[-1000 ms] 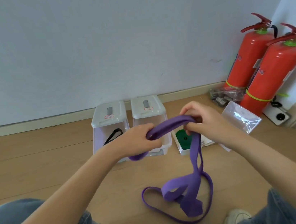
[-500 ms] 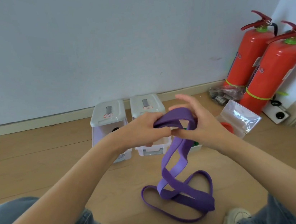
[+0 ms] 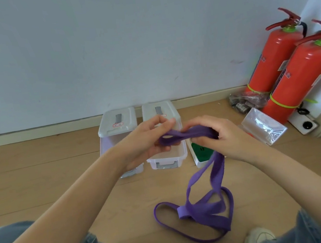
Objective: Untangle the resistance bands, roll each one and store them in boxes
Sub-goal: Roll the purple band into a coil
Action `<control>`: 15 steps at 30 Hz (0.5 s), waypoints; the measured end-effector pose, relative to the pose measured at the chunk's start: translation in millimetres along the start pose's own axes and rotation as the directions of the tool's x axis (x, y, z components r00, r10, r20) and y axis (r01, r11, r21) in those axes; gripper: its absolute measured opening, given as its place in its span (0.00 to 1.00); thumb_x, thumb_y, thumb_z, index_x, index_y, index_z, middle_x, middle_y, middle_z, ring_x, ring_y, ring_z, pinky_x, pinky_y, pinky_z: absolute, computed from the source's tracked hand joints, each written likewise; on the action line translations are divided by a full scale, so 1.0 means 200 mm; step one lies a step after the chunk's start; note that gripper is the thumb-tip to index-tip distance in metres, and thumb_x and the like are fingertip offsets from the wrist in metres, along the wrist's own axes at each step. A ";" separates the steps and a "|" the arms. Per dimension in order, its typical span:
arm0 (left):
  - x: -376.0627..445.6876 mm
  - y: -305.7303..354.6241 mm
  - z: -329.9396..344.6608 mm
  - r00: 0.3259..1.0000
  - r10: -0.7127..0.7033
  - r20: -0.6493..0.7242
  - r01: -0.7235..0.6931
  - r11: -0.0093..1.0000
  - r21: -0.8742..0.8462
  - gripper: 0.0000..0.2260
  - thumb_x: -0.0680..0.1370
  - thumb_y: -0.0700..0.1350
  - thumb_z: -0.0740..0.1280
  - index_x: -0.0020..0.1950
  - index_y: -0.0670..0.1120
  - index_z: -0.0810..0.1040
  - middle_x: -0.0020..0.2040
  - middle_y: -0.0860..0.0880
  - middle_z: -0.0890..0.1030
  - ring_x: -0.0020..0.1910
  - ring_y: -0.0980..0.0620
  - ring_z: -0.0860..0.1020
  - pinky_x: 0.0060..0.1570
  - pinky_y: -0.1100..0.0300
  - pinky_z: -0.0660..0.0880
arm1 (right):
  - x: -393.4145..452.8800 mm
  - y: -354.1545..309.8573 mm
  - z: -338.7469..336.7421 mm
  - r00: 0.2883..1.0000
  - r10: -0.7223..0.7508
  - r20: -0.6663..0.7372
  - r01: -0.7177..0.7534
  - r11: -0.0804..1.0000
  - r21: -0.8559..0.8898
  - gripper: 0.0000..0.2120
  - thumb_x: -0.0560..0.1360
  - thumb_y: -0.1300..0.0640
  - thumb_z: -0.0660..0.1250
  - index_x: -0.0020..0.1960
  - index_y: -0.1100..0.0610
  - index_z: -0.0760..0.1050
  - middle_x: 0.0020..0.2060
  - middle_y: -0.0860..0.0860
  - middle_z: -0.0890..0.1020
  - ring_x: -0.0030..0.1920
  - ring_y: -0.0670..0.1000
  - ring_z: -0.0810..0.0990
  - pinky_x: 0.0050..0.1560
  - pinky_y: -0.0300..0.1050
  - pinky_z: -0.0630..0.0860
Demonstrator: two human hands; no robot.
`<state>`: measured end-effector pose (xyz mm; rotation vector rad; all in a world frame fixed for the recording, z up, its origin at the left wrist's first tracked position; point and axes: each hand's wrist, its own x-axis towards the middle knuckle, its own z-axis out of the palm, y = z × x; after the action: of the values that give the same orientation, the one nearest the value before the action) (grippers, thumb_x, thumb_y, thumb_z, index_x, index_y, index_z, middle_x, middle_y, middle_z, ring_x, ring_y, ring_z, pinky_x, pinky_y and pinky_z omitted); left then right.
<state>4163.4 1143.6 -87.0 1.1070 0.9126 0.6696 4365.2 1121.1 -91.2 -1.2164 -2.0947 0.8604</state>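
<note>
A light wooden floor (image 3: 40,178) meets a pale wall. On it sit two lidded plastic boxes (image 3: 166,157) side by side, an open clear box (image 3: 264,126), two red fire extinguishers (image 3: 292,75), and loops of a purple band (image 3: 204,211).

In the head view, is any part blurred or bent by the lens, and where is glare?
Head view: the hanging part of the purple band is motion-blurred; the fire extinguishers lean and the skirting curves, from wide-angle distortion; glare sits on the clear lid; both hands, left hand and right hand, look sharp.
</note>
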 end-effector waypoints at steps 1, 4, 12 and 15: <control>0.00 -0.01 0.02 0.999 -0.029 -0.035 0.027 0.997 -0.067 0.08 0.76 0.48 0.65 0.44 0.44 0.72 0.38 0.48 0.81 0.38 0.52 0.82 0.32 0.67 0.75 | 0.00 -0.01 0.01 1.000 0.000 -0.012 0.000 0.999 -0.041 0.13 0.72 0.60 0.70 0.50 0.43 0.74 0.43 0.45 0.79 0.42 0.43 0.76 0.42 0.37 0.71; 0.01 -0.01 0.06 0.994 -0.079 -0.078 0.065 0.983 -0.169 0.05 0.78 0.41 0.63 0.46 0.40 0.74 0.39 0.45 0.81 0.37 0.51 0.83 0.33 0.67 0.77 | -0.01 -0.02 0.05 0.994 -0.029 -0.105 0.007 0.980 -0.200 0.11 0.70 0.54 0.73 0.45 0.49 0.70 0.30 0.45 0.73 0.32 0.45 0.70 0.33 0.36 0.66; -0.02 0.04 0.03 0.993 0.082 -0.080 -0.031 0.867 0.498 0.15 0.62 0.59 0.72 0.40 0.50 0.82 0.40 0.50 0.83 0.38 0.60 0.76 0.44 0.66 0.72 | -0.02 -0.05 0.03 0.974 -0.117 -0.196 0.017 0.893 -0.450 0.09 0.73 0.52 0.68 0.45 0.56 0.74 0.38 0.48 0.75 0.34 0.49 0.70 0.32 0.42 0.65; -0.01 0.04 0.05 0.998 0.028 -0.052 0.003 0.852 0.524 0.15 0.61 0.55 0.76 0.39 0.48 0.79 0.32 0.53 0.83 0.27 0.62 0.75 0.30 0.71 0.71 | -0.02 -0.07 0.04 0.965 -0.135 -0.226 0.020 0.894 -0.447 0.07 0.72 0.54 0.69 0.45 0.57 0.75 0.38 0.46 0.75 0.36 0.51 0.72 0.33 0.46 0.68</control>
<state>4170.0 1139.8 -77.1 1.5870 1.1794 0.4698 4354.1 1109.8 -86.2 -1.3696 -2.1703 0.1724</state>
